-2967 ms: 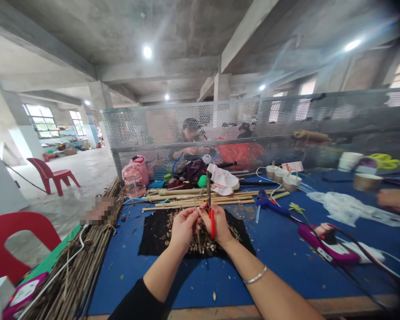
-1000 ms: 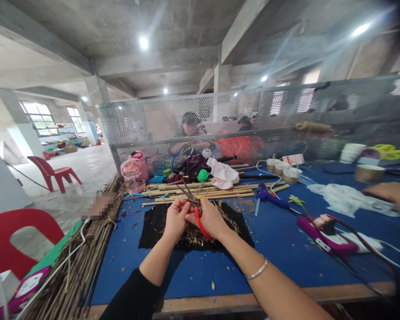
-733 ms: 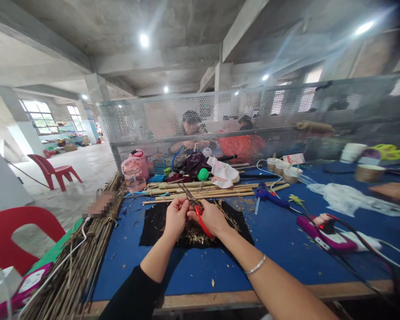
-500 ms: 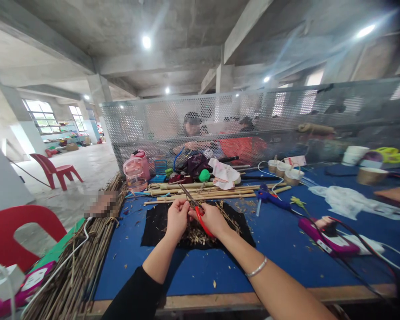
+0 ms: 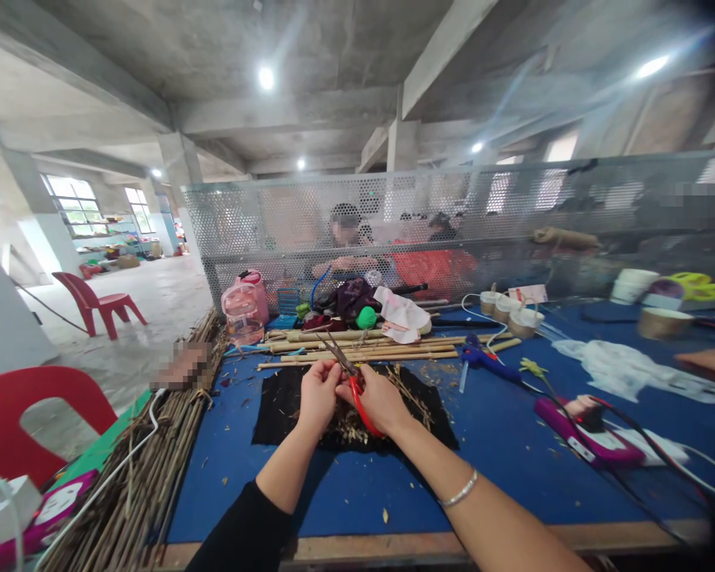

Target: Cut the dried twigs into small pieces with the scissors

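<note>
Holding red-handled scissors point(image 5: 358, 401): the right hand point(image 5: 384, 403), fingers wrapped about the handles, a silver bangle point(image 5: 461, 491) at the wrist; from my distant seat I see the slim blades slightly parted, tips slanting left toward the far edge of the blue-topped table point(image 5: 334, 508)

Left hand point(image 5: 317, 401): just beside the right, fingertips gathered close to the blades; I cannot tell whether they pinch anything

Black cloth point(image 5: 271, 413): spread on the table beneath both hands, back from the near edge, bearing a heap of dry cuttings point(image 5: 354, 433), with longer stalks point(image 5: 414, 393) toward its right edge

Bamboo canes point(image 5: 387, 352): lying between the cloth and the table's far edge, roughly in line with that edge

Far edge: a pink water jug point(image 5: 242, 314) near the left corner, a green ball point(image 5: 366, 318) and a pale rag point(image 5: 401, 314) at the middle, paper cups point(image 5: 525, 322) farther right

Left edge: a bundle of brown twigs point(image 5: 128, 477) running along it

Toward the right: a blue glue gun point(image 5: 488, 367), crumpled white plastic point(image 5: 613, 367), a purple power strip point(image 5: 593, 441) nearer the near right corner, and, beyond the plastic, a co-worker's hand point(image 5: 712, 361)

Background: a perforated metal screen point(image 5: 310, 191), a person point(image 5: 342, 262) visible behind it
</note>
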Action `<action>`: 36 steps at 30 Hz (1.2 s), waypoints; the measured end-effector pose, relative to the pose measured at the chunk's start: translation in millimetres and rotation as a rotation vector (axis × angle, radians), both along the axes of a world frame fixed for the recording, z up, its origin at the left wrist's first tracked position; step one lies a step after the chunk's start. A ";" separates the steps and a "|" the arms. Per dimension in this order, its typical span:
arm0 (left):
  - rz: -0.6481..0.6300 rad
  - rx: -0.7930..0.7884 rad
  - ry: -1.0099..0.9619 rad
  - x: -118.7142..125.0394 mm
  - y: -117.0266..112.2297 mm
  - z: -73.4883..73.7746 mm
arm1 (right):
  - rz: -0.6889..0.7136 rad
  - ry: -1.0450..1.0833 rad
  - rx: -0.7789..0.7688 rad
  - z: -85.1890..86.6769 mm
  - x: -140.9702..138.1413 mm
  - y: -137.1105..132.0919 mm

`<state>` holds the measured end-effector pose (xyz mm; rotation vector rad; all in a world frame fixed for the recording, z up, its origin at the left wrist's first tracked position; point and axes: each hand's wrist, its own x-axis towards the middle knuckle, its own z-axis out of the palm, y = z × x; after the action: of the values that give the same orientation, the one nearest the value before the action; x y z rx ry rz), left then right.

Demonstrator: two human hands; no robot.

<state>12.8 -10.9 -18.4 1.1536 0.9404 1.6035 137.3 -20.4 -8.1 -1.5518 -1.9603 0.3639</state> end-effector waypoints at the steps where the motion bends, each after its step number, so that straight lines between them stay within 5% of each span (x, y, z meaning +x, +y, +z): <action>1: 0.005 -0.004 -0.002 -0.1 -0.2 0.4 | -0.010 -0.014 -0.001 -0.1 0.1 0.2; 11: 0.110 0.010 0.168 -1.5 -0.8 -1.4 | -0.012 -0.092 0.004 -3.9 8.7 9.8; 24: 0.067 0.012 0.198 -1.3 -8.3 9.4 | 0.042 -0.043 0.138 -6.1 6.7 7.3; 36: -0.016 -0.005 0.131 -3.7 -4.8 9.4 | -0.024 -0.102 0.010 -3.3 8.0 7.1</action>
<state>9.1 -15.8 -9.0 1.2718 1.0165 1.5264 145.2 -13.3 -11.5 -1.6149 -2.0157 0.2696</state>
